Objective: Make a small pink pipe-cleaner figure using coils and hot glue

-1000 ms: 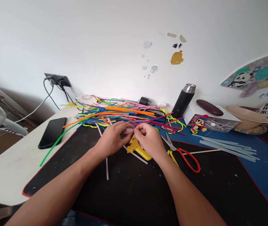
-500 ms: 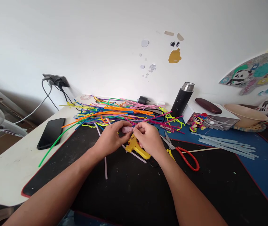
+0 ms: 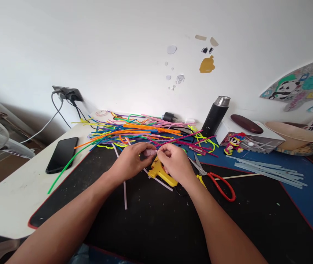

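My left hand (image 3: 131,158) is closed on a small pale lilac coil of pipe cleaner (image 3: 149,152), pinched between thumb and fingers. Close against it, my right hand (image 3: 174,160) pinches what looks like the end of the same pipe cleaner; its fingertips hide most of that end. Below the hands a yellow hot glue gun (image 3: 168,179) lies on the black mat (image 3: 151,227). Loose lilac pipe cleaners lie near it, one (image 3: 125,198) beside my left wrist. Red-handled scissors (image 3: 222,186) rest with blades apart, right of my right hand.
A heap of coloured pipe cleaners (image 3: 134,128) lies along the wall. The phone (image 3: 62,154) is on the left. To the right are a black thermos (image 3: 214,117), a small figure (image 3: 234,144), translucent glue sticks (image 3: 272,172), a white box (image 3: 272,141) and a bowl (image 3: 291,135).
Both hands stay close together around the coil, which turns slightly in my left fingers. The view shifts a little sideways and back; the things on the table stay put.
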Tool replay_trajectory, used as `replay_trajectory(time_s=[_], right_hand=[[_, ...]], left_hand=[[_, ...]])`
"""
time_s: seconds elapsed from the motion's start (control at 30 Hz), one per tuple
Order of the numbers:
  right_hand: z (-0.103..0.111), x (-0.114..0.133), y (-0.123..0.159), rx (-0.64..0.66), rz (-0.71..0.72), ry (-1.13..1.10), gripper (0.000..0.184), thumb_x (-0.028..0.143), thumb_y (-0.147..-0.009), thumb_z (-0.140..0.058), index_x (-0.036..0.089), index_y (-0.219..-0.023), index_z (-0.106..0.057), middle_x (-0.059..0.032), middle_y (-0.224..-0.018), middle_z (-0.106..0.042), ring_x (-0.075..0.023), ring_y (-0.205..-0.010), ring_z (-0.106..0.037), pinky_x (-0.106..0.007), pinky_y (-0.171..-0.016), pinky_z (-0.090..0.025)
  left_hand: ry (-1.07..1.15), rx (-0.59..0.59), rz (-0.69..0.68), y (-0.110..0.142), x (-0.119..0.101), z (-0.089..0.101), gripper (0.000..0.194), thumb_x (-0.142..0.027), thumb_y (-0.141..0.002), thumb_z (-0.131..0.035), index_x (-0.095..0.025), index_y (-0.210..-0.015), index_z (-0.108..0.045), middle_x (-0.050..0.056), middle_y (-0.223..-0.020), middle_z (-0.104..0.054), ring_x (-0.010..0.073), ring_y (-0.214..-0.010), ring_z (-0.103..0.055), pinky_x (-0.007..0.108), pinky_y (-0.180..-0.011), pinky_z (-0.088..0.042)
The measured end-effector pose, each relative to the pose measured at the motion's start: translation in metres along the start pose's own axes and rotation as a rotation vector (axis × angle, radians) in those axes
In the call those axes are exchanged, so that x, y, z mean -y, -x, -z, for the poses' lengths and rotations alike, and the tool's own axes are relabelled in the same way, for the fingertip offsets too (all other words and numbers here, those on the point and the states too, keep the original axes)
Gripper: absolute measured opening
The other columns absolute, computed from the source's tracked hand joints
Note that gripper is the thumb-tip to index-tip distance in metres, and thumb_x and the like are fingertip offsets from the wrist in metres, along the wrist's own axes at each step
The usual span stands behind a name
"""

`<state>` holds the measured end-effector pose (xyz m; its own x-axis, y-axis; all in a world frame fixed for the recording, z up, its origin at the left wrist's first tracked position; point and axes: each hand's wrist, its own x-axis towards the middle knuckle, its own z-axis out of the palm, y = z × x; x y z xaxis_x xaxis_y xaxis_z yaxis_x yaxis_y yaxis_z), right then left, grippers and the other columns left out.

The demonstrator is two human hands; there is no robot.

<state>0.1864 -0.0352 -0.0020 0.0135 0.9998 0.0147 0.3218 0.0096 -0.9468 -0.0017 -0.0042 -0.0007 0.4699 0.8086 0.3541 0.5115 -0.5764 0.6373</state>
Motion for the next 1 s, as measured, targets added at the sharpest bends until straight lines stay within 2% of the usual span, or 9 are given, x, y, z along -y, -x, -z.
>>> replay_trajectory(time_s=[0.33,0.5,0.6,0.7,0.87,1.0], right_hand=[[-0.001,0.006,0.002,-0.008,0.015,-0.123,0.019,0.041,-0.090,-0.064,0.024,-0.083,-0.059,0.0071,-0.056,-0.052,-0.0121,-0.039,-0.046,-0.025,-0.043,-0.038],[-0.002,0.003,0.001,-0.112,0.109,-0.085,0.030,0.053,-0.093,-0.065,0.024,-0.088,-0.062,0.0063,-0.057,-0.051,-0.0132,-0.041,-0.047,-0.026,-0.043,-0.036],[-0.003,0.000,0.002,-0.123,0.086,-0.073,0.036,0.058,-0.094,-0.064,0.023,-0.088,-0.062,0.0049,-0.057,-0.054,-0.0145,-0.044,-0.050,-0.027,-0.047,-0.040],[-0.002,0.000,0.010,-0.077,0.039,0.078,0.033,0.056,-0.095,-0.060,0.023,-0.091,-0.064,0.0038,-0.059,-0.057,-0.0161,-0.048,-0.054,-0.028,-0.051,-0.042],[0.004,0.006,0.033,-0.004,0.053,0.510,0.023,0.045,-0.093,-0.062,0.025,-0.100,-0.071,-0.0003,-0.076,-0.067,-0.0201,-0.067,-0.062,-0.030,-0.062,-0.044],[0.007,0.009,0.046,0.050,0.018,0.711,0.033,0.042,-0.093,-0.066,0.024,-0.121,-0.069,-0.0057,-0.103,-0.073,-0.0236,-0.087,-0.069,-0.034,-0.077,-0.050]], left_hand=[[0.032,-0.017,0.029,-0.002,0.004,0.003,0.022,-0.033,-0.091,-0.065,-0.020,-0.107,-0.075,0.003,-0.096,-0.078,0.0180,-0.081,-0.070,0.025,-0.075,-0.054],[0.277,-0.137,0.178,-0.008,0.012,0.005,0.032,-0.044,-0.090,-0.069,-0.018,-0.108,-0.075,0.005,-0.094,-0.079,0.0196,-0.081,-0.072,0.027,-0.074,-0.056],[0.480,-0.138,0.213,-0.011,0.021,0.005,0.039,-0.049,-0.087,-0.074,-0.017,-0.108,-0.074,0.007,-0.102,-0.079,0.0216,-0.088,-0.073,0.030,-0.079,-0.057],[0.732,-0.169,0.264,-0.014,0.028,0.004,0.045,-0.050,-0.078,-0.083,-0.016,-0.107,-0.076,0.009,-0.101,-0.080,0.0225,-0.089,-0.073,0.032,-0.082,-0.057],[1.099,-0.190,0.332,-0.017,0.026,0.007,0.044,-0.043,-0.064,-0.095,-0.016,-0.095,-0.080,0.005,-0.085,-0.078,0.0175,-0.075,-0.070,0.032,-0.081,-0.058],[1.237,-0.187,0.355,-0.018,0.019,0.009,0.039,-0.038,-0.058,-0.098,-0.017,-0.087,-0.082,0.004,-0.082,-0.078,0.0148,-0.071,-0.068,0.029,-0.077,-0.057]])
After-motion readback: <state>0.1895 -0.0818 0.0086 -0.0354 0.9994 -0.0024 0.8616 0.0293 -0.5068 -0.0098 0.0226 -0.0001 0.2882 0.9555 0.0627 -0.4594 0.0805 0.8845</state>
